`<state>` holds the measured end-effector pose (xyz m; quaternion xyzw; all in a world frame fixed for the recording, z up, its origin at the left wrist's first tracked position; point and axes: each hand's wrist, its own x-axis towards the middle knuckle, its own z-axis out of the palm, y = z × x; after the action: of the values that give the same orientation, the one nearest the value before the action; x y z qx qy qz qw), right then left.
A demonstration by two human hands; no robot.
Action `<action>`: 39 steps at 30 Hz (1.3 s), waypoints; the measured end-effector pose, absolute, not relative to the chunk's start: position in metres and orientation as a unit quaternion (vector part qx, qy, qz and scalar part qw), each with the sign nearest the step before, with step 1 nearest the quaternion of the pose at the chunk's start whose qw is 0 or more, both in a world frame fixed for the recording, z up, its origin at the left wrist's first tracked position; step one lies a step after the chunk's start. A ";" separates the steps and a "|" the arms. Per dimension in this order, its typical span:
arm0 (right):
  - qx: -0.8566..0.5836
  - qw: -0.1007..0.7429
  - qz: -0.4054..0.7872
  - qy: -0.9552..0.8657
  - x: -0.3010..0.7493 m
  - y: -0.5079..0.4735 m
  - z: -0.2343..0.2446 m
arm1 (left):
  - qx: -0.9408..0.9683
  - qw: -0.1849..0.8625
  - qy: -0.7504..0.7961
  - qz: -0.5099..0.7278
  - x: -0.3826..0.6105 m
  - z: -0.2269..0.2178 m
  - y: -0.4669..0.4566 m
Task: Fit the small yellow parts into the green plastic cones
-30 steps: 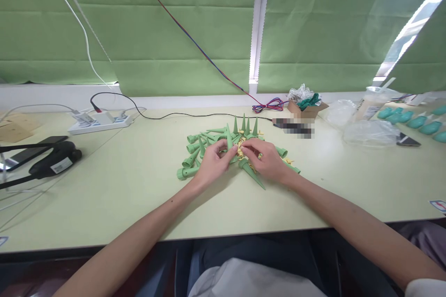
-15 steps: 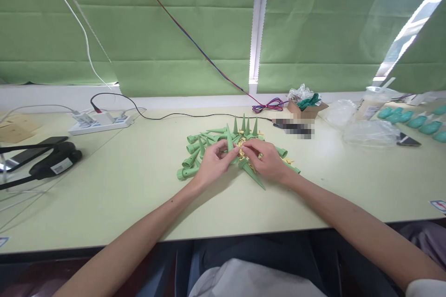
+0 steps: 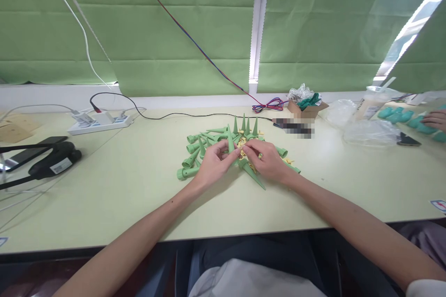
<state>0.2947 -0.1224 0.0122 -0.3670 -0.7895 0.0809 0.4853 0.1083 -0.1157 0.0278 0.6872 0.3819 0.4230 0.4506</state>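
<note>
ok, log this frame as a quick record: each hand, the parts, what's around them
left hand: holding a green spike, tip up
right hand: fingertips close to the left's; grip contents hidden
pile: more green spikes, some upright, some lying, around the hands
small parts: yellow pieces among the spikes
back of table: cardboard box
far left: power strip
far right: cup with straw; another person's hand at teal pieces
</note>
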 end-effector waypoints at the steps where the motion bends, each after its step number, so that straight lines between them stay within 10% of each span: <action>1: -0.372 0.482 0.082 -0.789 0.295 -0.123 0.012 | 0.687 0.448 0.383 0.425 0.109 0.028 -0.116; 39: -0.408 0.446 0.153 -0.782 0.297 -0.121 0.009 | 0.739 0.387 0.378 0.403 0.109 0.031 -0.122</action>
<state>0.2971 -0.1214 0.0095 -0.4077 -0.7819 0.1535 0.4460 0.1094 -0.1223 0.0308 0.7387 0.3776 0.4026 0.3869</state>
